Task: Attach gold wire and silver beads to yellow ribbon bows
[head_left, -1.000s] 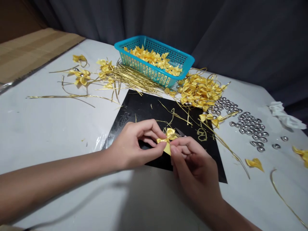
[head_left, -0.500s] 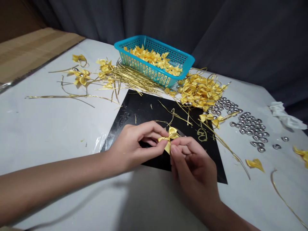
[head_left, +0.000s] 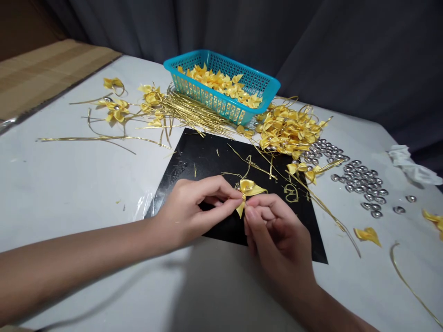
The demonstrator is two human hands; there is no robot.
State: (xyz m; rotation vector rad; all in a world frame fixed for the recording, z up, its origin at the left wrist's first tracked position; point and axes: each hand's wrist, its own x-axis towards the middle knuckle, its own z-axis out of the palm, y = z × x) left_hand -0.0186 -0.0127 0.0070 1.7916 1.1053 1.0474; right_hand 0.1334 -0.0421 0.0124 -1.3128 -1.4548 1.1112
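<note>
Turned since the earlier frame, the yellow ribbon bow (head_left: 247, 186) now spreads one fold toward the right hand (head_left: 282, 230), and its lower tail looks narrower; the fingertips of the left hand (head_left: 188, 207) have shifted slightly rightward. Both forearms are cut off by the picture's borders. The left arm enters from the left, its hand side-on, with thumb and index finger nearly straight and brought together on the bow's left side; the remaining fingers are largely hidden behind them. The right arm rises from the lower right, wrist bent inward, with thumb and index fingertip closed at the bow's right side; exactly which fold or strand they pinch cannot be made out, and the other fingers curl into shadow. The bow is held between the hands above a black mat (head_left: 214, 157), its centre partly covered by fingertips. Scraps of gold cord (head_left: 256, 165) lie on the mat, which rests on a white table (head_left: 86, 184). To the right are silver beads (head_left: 363, 177); farther off, a heap of yellow bows (head_left: 287, 129), overlapping too closely to separate, sits beside a blue basket (head_left: 273, 87) before a dark curtain (head_left: 224, 23).
</note>
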